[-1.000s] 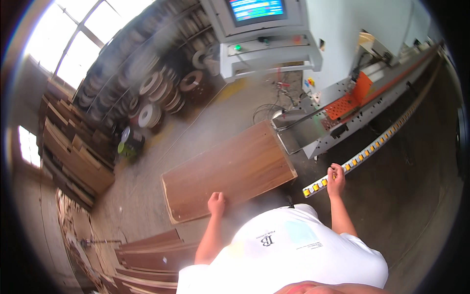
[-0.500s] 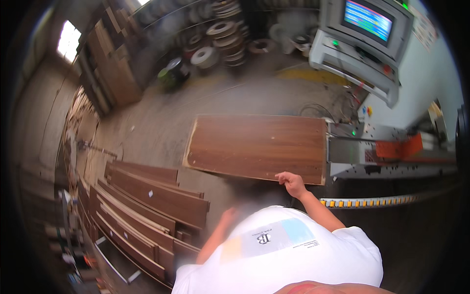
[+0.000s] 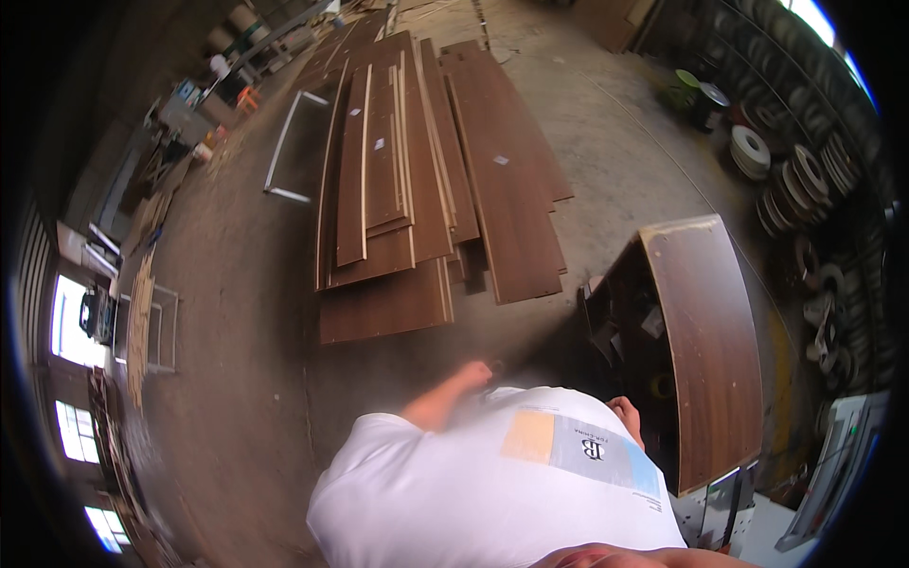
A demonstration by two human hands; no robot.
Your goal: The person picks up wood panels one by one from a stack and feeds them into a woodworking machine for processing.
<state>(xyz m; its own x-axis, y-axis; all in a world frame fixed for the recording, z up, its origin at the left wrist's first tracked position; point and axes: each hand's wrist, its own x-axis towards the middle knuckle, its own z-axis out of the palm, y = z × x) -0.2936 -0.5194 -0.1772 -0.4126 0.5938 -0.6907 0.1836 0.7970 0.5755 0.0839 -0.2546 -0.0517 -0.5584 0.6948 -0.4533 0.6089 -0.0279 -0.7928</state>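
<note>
Left hand point(image 3: 473, 374): lower centre of the frame, fingers curled in, blurred by motion; impossible to tell whether pinching anything.
Right hand point(image 3: 625, 413): lower right of centre, partly hidden by the white T-shirt point(image 3: 454, 492), fingers bent; grip impossible to tell.
Wood-grain board point(image 3: 715, 350): right of the frame, just beyond the right hand, raised above a shadowed space, presumably for easy reach; long, flat, brown-grained, with a scuffed pale edge at the far end.
Panel stack point(image 3: 383, 208): upper centre, laid flat and overlapping, likely to keep long pieces from bowing; dark brown faces, thin pale edges, small white labels.
Strip rolls point(image 3: 750, 151): far right, disc-shaped, tightly wound, probably coiled to save room.
</note>
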